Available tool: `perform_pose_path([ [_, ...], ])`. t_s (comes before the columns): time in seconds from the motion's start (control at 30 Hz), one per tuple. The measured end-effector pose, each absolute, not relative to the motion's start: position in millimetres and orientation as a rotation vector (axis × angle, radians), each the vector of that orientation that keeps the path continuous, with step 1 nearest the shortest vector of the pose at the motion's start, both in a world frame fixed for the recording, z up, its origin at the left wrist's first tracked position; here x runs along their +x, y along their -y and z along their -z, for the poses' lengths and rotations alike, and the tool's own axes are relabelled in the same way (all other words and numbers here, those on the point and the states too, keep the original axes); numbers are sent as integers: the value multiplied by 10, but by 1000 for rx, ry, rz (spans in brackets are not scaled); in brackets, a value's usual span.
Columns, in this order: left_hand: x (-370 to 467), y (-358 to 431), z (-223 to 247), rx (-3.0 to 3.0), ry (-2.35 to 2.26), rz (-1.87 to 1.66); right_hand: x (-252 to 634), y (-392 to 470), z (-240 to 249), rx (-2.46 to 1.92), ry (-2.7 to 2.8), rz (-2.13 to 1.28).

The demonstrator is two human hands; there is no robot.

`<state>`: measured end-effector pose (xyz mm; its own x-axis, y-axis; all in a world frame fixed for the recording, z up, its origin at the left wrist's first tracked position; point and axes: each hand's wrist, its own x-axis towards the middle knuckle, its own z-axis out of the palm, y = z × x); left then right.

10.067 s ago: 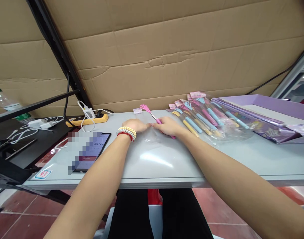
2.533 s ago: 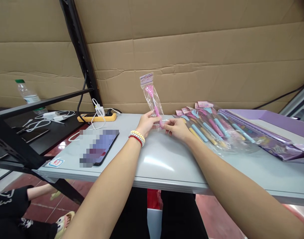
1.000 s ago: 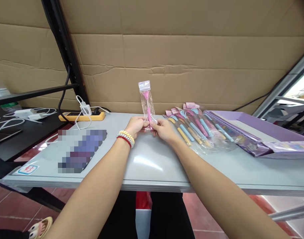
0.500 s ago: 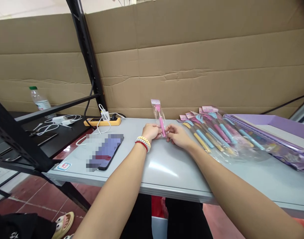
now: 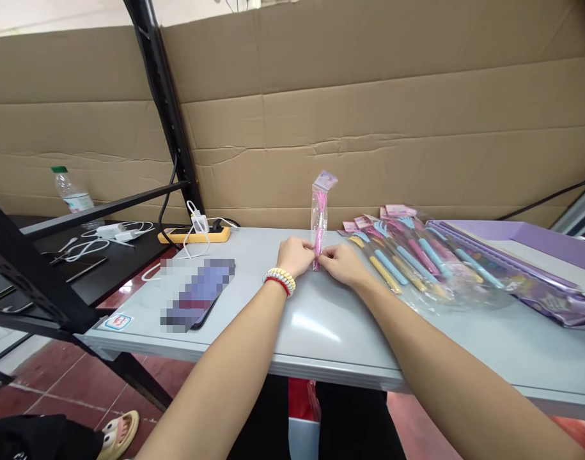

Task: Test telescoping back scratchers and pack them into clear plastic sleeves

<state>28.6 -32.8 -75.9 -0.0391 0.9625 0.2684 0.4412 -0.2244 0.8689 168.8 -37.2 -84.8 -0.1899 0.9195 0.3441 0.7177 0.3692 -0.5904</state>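
Observation:
Between my hands a pink back scratcher (image 5: pixel 319 220) stands nearly upright in a clear plastic sleeve with a lilac header. Its small hand-shaped head points up. My left hand (image 5: pixel 296 255) pinches the lower end from the left, fingers closed. From the other side my right hand (image 5: pixel 341 262) grips the same end with thumb and fingertips. To the right lie several bagged back scratchers (image 5: pixel 410 249) with blue, yellow and pink handles, overlapping in a fan. The exact finger contact on the sleeve is partly hidden.
A phone (image 5: pixel 203 291) lies left on the grey table (image 5: pixel 254 332). Behind it sits a yellow power strip (image 5: pixel 196 235) with a white charger. At right is a purple box (image 5: pixel 551 236). Cardboard (image 5: pixel 369 115) stands behind; a black shelf post (image 5: pixel 170 96) rises at left.
The back scratcher has swung from a lean to nearly upright and shifted slightly right. My right hand has closed in on its lower end, and the sleeve's top has turned.

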Motion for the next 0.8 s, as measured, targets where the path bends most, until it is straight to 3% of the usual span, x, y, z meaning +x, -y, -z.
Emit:
perform_pose_path([
  [0.37, 296, 298, 785, 1486, -1149, -1148, 1731, 336, 856, -1256, 1973, -318],
  [0.8, 266, 309, 731, 1478, -1252, -1122, 1791, 263, 915, -1225, 2107, -237],
])
